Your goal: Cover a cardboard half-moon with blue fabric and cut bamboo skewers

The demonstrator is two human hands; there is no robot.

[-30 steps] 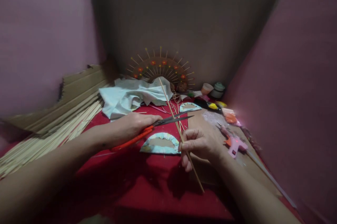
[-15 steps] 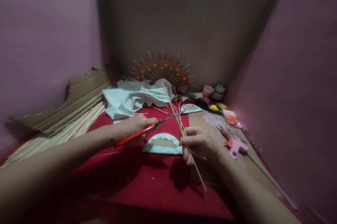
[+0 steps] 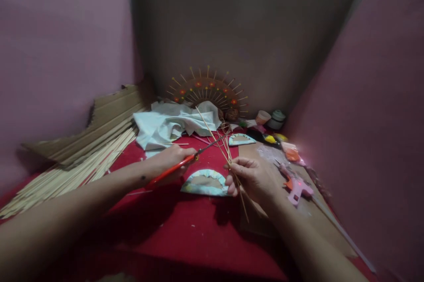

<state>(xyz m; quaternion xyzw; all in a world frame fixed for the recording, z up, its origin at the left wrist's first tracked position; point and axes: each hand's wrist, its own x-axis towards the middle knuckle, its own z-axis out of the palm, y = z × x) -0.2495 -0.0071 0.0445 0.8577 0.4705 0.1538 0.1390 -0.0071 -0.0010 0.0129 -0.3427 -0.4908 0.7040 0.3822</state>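
Note:
My left hand [image 3: 175,160] is closed around red-handled scissors [image 3: 172,169], their blades pointing up and right toward some thin wooden sticks [image 3: 212,131]. Those sticks are pinched between the fingers of my right hand [image 3: 245,173] and cross one another at a slant. From this angle I cannot tell whether the blades touch a stick. Beneath the hands lies a half-round cardboard piece edged in gathered light-blue fabric [image 3: 205,190]. A smaller similar half-round piece [image 3: 241,141] rests farther back.
At left, many pale sticks [image 3: 82,165] lie beside corrugated cardboard [image 3: 109,118]. Crumpled light-blue cloth [image 3: 165,125] is behind the hands, before a decorated fan-shaped piece [image 3: 205,87]. A pink glue gun [image 3: 298,187] lies on cardboard at right, near a small cup [image 3: 263,117].
The sticks in my right hand have shifted and now spread apart, with their lower end higher. The scissors' blades have moved slightly left. Both hands keep their hold.

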